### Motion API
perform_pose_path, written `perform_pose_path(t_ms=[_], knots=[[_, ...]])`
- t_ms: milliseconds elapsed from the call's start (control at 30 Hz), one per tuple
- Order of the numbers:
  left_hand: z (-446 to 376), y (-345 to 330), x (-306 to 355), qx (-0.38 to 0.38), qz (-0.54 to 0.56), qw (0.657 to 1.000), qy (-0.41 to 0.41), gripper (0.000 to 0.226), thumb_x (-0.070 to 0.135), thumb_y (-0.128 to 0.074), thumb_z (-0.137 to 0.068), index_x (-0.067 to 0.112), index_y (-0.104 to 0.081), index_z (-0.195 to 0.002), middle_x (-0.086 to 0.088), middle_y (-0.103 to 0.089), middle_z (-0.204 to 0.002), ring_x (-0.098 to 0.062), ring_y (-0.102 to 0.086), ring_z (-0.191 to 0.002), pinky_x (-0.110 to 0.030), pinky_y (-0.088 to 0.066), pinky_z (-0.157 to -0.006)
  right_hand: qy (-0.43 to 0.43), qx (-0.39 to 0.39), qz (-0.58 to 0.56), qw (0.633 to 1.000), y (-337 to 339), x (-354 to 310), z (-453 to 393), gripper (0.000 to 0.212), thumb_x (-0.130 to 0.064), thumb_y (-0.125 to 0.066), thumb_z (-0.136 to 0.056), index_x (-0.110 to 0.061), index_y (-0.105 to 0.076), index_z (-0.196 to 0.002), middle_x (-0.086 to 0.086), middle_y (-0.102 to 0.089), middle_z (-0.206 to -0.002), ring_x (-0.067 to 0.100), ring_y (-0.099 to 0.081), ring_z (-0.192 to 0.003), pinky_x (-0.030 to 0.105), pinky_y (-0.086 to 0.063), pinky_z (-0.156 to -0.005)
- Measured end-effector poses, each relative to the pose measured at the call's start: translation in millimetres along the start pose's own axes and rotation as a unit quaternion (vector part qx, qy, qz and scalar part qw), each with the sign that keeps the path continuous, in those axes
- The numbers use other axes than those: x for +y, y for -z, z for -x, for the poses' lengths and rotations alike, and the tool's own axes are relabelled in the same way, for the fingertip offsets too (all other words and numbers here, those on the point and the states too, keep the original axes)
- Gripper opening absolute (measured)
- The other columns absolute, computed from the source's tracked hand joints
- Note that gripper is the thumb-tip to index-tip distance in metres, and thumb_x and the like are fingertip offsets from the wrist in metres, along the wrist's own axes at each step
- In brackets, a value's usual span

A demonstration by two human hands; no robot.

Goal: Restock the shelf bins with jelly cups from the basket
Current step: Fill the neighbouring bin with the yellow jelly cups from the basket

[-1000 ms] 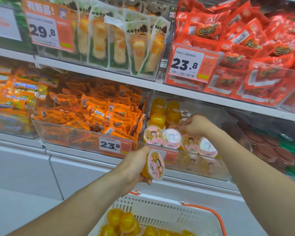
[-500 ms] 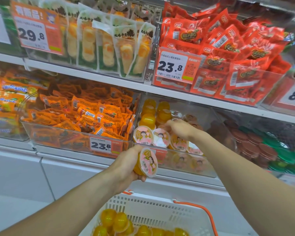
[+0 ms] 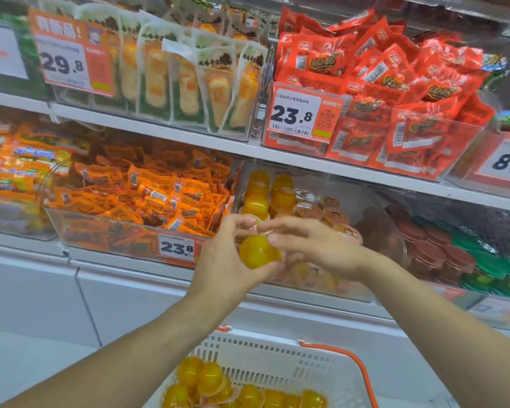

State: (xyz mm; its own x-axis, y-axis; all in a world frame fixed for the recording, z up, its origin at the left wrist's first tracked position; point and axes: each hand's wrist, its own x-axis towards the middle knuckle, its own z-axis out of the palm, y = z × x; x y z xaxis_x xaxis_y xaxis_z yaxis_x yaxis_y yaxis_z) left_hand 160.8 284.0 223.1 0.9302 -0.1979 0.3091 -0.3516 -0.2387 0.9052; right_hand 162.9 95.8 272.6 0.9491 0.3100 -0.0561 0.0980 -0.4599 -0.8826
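Shop shelving fills the head view, two white shelves (image 3: 171,134) carrying clear bins of packaged snacks with orange price tags on their fronts. On the lower shelf, the middle clear bin (image 3: 365,201) holds orange jelly cups (image 3: 281,192) stacked toward its back left corner, with lidded ones lying along its front edge. In front of that bin both hands meet around one orange jelly cup (image 3: 258,251). Its rounded bottom faces the camera and down, and its lid end points away toward the shelf, so its axis runs roughly front to back. The left hand (image 3: 224,257) cups it from below and the left, fingers curled round it. The right hand (image 3: 315,248) reaches in from the right, fingertips bent onto the cup's upper rim. Below, at the bottom edge of the view, a white basket (image 3: 277,357) with an orange handle (image 3: 357,366) holds more orange jelly cups (image 3: 206,378).
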Motion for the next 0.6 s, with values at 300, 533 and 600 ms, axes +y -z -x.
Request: perform_pose_path(t_ms=[300,533,600], knots=[[-2.1,-2.1,1.7,-0.033,-0.026,0.994,-0.102,0.084,0.05,-0.087,-0.065,0.031,-0.046,-0.136,0.019,-0.048,-0.131,0.005,-0.049,-0.121,-0.012,-0.041,-0.098,-0.029,0.028,-0.368,0.929,-20.6,1.0,14.8,0.045,-0.027,-0.064,-0.093,-0.006,-0.058,-0.133,0.02,-0.065,-0.124,0.033,-0.066,-0.102,0.041,-0.054,-0.079],[-2.3,-0.6,3.3,0.019,0.023,0.993,-0.117,0.039,0.022,-0.083,-0.079,0.039,-0.063,-0.108,0.015,-0.066,-0.104,-0.007,-0.065,-0.088,-0.021,-0.055,-0.078,-0.121,0.05,-0.302,0.944,-23.4,9.2,13.1,0.062,-0.057,-0.037,-0.099,-0.007,-0.069,-0.118,0.021,-0.068,-0.12,0.04,-0.065,-0.107,0.039,-0.051,-0.075],[-3.2,-0.2,4.7,0.025,0.026,0.993,-0.113,0.033,0.018,-0.08,-0.081,0.036,-0.067,-0.105,0.012,-0.065,-0.104,-0.008,-0.065,-0.079,-0.019,-0.054,-0.071,-0.124,0.042,-0.305,0.943,-22.8,11.5,10.5,0.063,-0.061,-0.04,-0.096,-0.012,-0.069,-0.121,0.023,-0.064,-0.128,0.04,-0.06,-0.111,0.041,-0.052,-0.079]])
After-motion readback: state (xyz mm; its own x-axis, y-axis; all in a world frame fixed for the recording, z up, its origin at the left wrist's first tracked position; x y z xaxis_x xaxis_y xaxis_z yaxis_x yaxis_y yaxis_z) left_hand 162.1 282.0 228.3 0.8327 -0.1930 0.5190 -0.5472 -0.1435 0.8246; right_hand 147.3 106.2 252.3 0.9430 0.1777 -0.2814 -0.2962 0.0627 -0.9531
